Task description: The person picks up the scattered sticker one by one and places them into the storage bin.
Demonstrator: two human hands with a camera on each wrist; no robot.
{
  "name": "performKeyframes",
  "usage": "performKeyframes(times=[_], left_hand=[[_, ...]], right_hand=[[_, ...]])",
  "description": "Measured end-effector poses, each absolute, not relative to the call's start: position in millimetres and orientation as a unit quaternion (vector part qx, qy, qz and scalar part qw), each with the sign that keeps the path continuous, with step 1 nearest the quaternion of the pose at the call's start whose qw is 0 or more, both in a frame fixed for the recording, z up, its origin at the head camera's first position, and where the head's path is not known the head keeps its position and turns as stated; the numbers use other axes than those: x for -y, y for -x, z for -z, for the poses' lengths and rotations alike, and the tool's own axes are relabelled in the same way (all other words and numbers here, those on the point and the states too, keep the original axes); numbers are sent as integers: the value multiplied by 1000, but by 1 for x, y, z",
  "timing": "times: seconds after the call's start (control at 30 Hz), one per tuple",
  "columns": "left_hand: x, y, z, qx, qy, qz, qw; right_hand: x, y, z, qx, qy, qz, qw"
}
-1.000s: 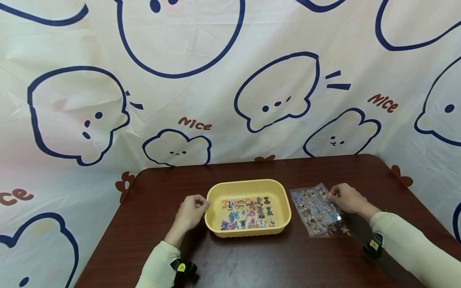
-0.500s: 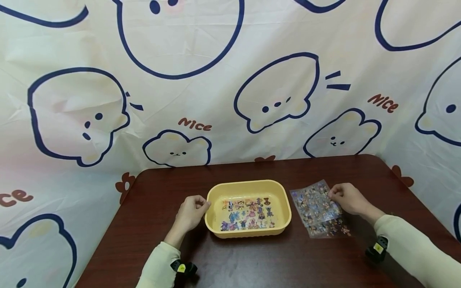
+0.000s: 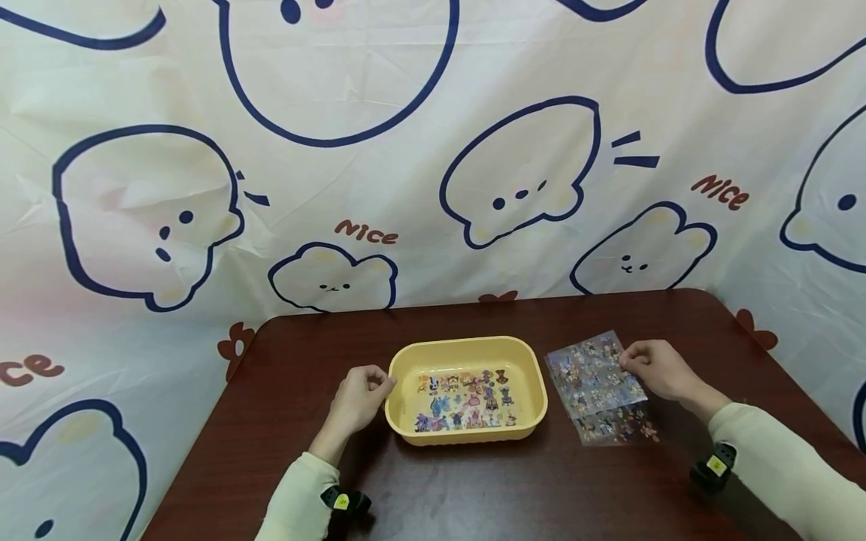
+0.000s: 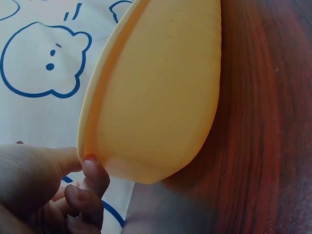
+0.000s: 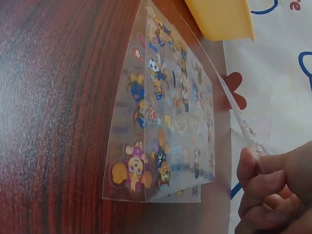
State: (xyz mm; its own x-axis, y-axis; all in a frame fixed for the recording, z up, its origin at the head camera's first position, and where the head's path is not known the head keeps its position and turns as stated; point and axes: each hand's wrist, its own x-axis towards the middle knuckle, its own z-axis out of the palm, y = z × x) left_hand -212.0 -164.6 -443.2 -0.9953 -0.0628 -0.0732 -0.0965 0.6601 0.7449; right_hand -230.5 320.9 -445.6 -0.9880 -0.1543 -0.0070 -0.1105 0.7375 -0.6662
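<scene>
My left hand pinches the left rim of a yellow plastic tray, thumb against finger over the edge in the left wrist view. Small cartoon stickers show on the tray's floor. To the right of the tray, my right hand pinches the right edge of a clear sticker sheet. Below it lie more clear sheets with cartoon figures. In the right wrist view, the held sheet slants up from the stack, which shows cartoon pups.
A dark brown wooden table bears everything. Behind and beside it hangs a pale cloth with blue-outlined cartoon animals. The tray's corner also shows in the right wrist view. A black wrist camera sits at the right cuff.
My right hand has shifted slightly to the right. The sheet it holds has swung up and back, uncovering more of the sheet below. My left hand and the tray stay put.
</scene>
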Motion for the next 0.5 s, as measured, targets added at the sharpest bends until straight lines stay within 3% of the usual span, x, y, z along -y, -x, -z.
performKeyframes(times=[0.5], left_hand=[[166,212,445,-912,44,-407,19]], right_hand=[[-319,231,437,-924,51,378,38]])
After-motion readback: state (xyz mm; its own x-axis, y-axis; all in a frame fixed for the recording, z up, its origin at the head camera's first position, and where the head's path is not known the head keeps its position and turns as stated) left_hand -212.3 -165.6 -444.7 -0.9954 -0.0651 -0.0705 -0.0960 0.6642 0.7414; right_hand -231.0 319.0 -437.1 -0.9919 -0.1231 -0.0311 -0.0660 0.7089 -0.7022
